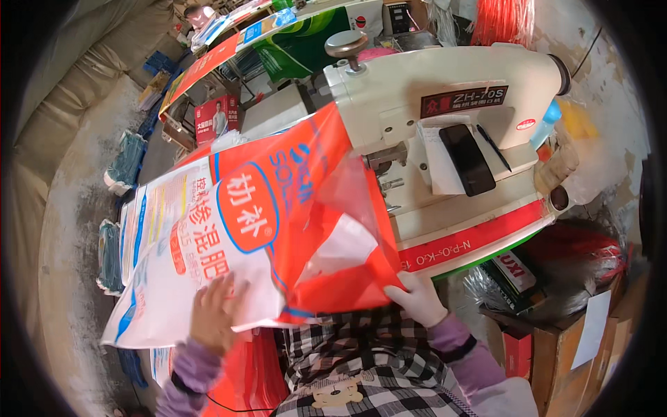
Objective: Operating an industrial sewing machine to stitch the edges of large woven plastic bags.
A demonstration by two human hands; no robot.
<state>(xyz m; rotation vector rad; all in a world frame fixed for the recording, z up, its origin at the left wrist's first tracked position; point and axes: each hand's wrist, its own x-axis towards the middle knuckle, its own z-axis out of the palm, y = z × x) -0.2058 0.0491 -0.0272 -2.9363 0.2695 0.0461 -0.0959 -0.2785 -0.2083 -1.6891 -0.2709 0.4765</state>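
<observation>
A large red and white woven sack with blue trim spreads in front of me, its red end up against the sewing machine's needle area. My right hand pinches the sack's near red corner between thumb and fingers. On the white part, near the front edge, my left hand lies with fingers stretched out, a little blurred. The cream sewing machine stands to the right, with a metal presser just beyond the sack's edge. The sack hides the surface beneath it.
On the machine bed lie a black phone, a white notepad and a black pen. A cardboard box stands at lower right. More red sacks hang by my lap. Stacked bundles line the left; another person is far back.
</observation>
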